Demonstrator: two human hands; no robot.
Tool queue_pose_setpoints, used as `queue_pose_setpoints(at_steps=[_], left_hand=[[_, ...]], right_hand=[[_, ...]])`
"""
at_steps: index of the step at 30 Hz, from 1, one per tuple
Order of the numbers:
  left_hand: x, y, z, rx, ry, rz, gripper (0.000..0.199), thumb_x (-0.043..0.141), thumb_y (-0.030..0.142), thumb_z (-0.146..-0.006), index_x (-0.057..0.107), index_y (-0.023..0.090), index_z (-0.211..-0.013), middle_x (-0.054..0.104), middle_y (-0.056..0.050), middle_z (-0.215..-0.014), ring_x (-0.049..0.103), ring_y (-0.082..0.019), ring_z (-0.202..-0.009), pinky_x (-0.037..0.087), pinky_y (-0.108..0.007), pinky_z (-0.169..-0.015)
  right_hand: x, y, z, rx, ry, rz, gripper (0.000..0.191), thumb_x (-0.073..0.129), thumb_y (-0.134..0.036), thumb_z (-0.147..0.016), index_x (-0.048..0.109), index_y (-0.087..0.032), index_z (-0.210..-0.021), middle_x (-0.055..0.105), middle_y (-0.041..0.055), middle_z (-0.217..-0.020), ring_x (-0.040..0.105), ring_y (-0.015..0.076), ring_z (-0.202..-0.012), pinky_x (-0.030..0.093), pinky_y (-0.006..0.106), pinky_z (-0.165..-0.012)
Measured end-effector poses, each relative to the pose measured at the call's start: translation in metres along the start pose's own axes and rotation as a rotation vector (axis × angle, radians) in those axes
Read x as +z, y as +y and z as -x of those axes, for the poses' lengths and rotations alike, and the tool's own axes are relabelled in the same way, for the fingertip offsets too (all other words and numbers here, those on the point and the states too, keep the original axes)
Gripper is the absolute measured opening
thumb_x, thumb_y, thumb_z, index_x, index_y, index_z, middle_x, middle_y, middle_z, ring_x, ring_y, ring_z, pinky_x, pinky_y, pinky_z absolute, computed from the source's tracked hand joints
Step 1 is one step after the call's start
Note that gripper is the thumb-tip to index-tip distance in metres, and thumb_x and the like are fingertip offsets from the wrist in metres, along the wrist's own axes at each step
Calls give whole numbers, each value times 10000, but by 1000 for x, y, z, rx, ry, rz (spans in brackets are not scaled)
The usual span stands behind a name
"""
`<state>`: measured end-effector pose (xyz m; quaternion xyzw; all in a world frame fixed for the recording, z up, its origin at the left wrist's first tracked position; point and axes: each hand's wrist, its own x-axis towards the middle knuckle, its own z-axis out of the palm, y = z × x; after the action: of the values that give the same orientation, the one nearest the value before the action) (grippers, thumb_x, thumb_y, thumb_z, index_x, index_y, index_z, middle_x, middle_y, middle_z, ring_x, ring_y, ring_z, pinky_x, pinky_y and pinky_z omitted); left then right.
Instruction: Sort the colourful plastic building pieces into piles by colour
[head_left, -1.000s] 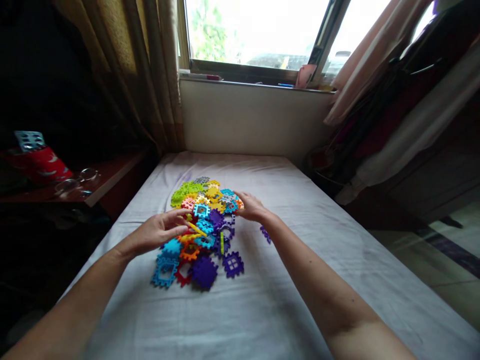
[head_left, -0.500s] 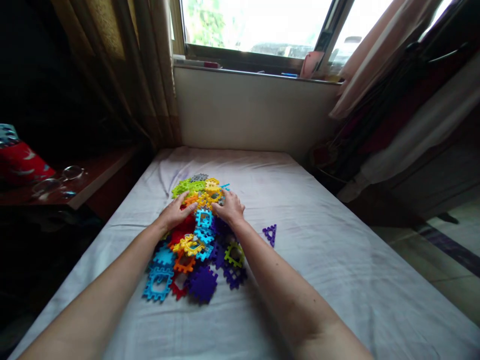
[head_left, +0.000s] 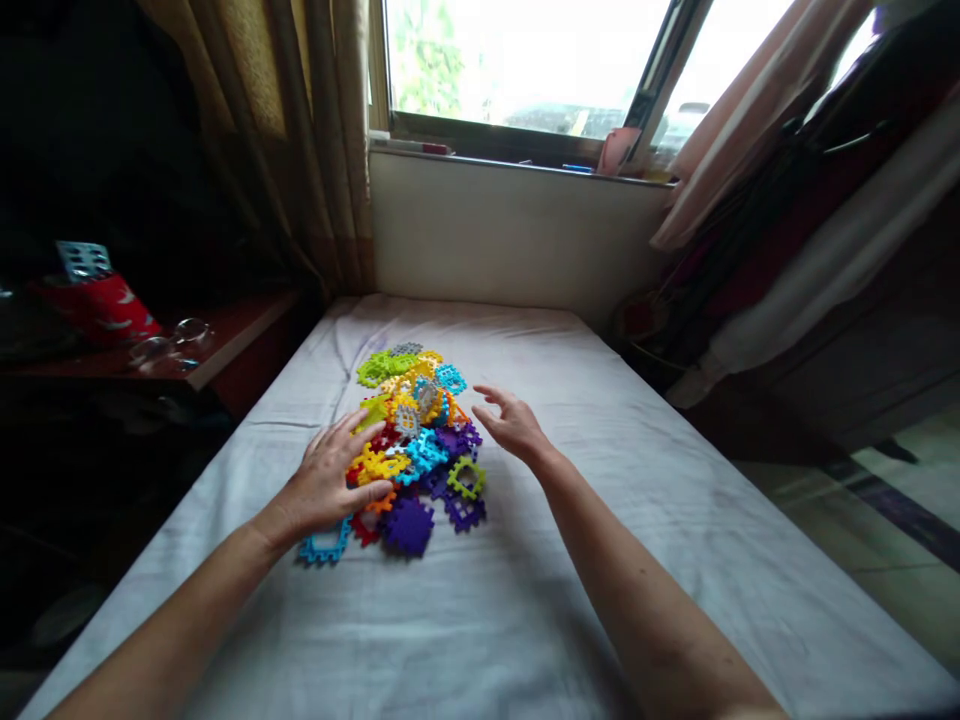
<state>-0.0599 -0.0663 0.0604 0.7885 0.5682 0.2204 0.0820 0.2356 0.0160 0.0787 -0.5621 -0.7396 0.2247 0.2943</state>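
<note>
A heap of flat notched plastic pieces lies on the bed sheet. My left hand (head_left: 330, 475) is spread over the heap's left side, fingers apart, next to yellow pieces (head_left: 379, 464). To the right of the heap, my right hand (head_left: 510, 420) is held with fingers apart and nothing in it. Green pieces (head_left: 386, 366) and a grey one (head_left: 407, 349) form the far end. Light blue pieces (head_left: 427, 453) lie mid-heap. At the near end are a purple square (head_left: 409, 526) and a blue frame (head_left: 326, 545), partly covered by my left hand.
The pale sheet (head_left: 600, 520) spreads around the heap. At left, a wooden table (head_left: 247, 325) holds a red container (head_left: 109, 308) and glasses (head_left: 172, 342). Clothes (head_left: 787, 260) hang at right; a window sill (head_left: 517, 168) is ahead.
My left hand has moved back toward me. My right hand has come off the heap to the right, its fingers now apart. The purple triangle is no longer visible at right. The view has shifted slightly.
</note>
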Motion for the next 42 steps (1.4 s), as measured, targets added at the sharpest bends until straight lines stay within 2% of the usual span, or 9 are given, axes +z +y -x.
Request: queue_pose_setpoints(at_steps=[5,7,11,16,21,24,31,36,42], left_hand=[[38,39,26,193,46,-219,777,716,596,-748,490,342,-1447,362,-99,-1603,283,-399,-1478,78,-680,-1193],[48,56,26,263,48,-242,600,690,553,-797,585,365,-1356,426,-74,-1566,325,-383,-1462,33,-687,-1194],[50,65,19,183,173,-313,294,604,413,-897,714,308,-1148,551,-78,-1464,392,-354,-1430,59,-684,-1202],[46,58,23,116,320,-337,307,609,415,-892,716,249,-1127,559,-134,-1447,431,-383,-1397,139,-710,-1177],[62,84,40,372,224,-195,295,589,399,-909,703,301,-1163,650,-50,-1349,498,-297,-1353,142,-598,-1226],[68,97,41,475,138,-135,276,588,417,-915,701,335,-1154,695,4,-1277,526,-271,-1326,126,-565,-1238],[59,86,38,343,166,-197,251,577,390,-925,717,307,-1116,696,-8,-1283,512,-316,-1329,107,-637,-1213],[57,72,42,291,220,-212,221,558,377,-930,740,288,-1018,722,-21,-1227,520,-314,-1320,96,-644,-1213],[69,77,36,436,176,-235,431,554,434,-923,603,334,-1339,581,-22,-1448,432,-278,-1407,72,-548,-1241]], right_hand=[[-14,41,62,103,-64,466,371,634,-334,-892,677,-274,-1255,596,98,-1403,515,270,-1315,415,440,-1068],[-14,50,75,100,-57,535,308,585,-305,-927,699,-304,-1213,588,80,-1415,498,252,-1330,395,438,-1070],[-17,55,77,229,115,578,305,540,-197,-926,735,-293,-1141,599,87,-1399,503,274,-1313,369,474,-1072],[2,33,80,-72,32,328,300,621,-320,-900,703,-255,-1181,695,81,-1230,622,223,-1134,456,355,-995],[32,18,93,-215,-16,266,406,740,-383,-806,680,-216,-1171,713,84,-1135,625,242,-1088,469,357,-969],[38,26,93,-218,33,219,360,730,-326,-814,687,-232,-1159,716,72,-1129,632,226,-1077,472,350,-971],[33,45,83,-203,134,74,217,629,-299,-889,743,-240,-1064,729,67,-1118,653,202,-1064,492,340,-983],[24,40,56,-72,130,244,426,551,-111,-854,707,-282,-1211,703,54,-1195,626,213,-1084,481,353,-996],[33,28,39,-66,-3,397,516,584,-126,-836,649,-320,-1310,674,50,-1236,587,221,-1138,454,328,-984]])
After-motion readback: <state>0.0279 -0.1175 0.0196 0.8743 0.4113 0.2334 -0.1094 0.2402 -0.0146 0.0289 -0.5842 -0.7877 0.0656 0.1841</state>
